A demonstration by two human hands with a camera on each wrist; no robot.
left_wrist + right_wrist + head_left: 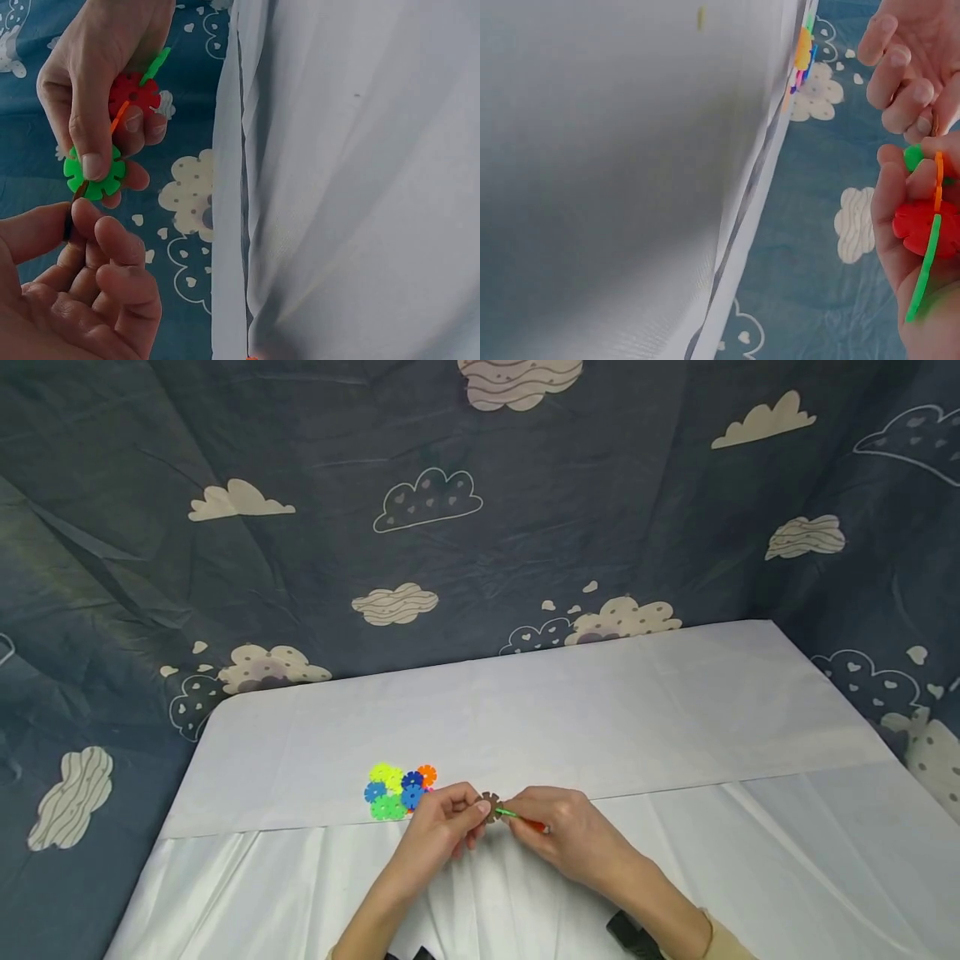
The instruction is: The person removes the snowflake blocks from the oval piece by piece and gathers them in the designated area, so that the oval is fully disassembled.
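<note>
My left hand (438, 827) pinches a brown notched plastic disc (490, 802) between thumb and fingertip, its face toward the head camera. In the left wrist view that disc appears edge-on at the rim of a green notched disc (112, 180). My right hand (573, 831) holds this green disc by thumb and fingers. It belongs to a chain of linked discs: an orange one (119, 118) seen edge-on, a red one (148, 99) and another green one (924, 274) run back under the right palm. Where brown meets green, fingertips partly hide the joint.
Left of the hands, a loose cluster of notched discs lies on the white-covered table (525, 718): yellow (381, 772), blue (412, 797), green (387, 808) and orange (427, 773). Part of the cluster is behind the left hand. A dark cloud-patterned curtain (315, 560) hangs behind.
</note>
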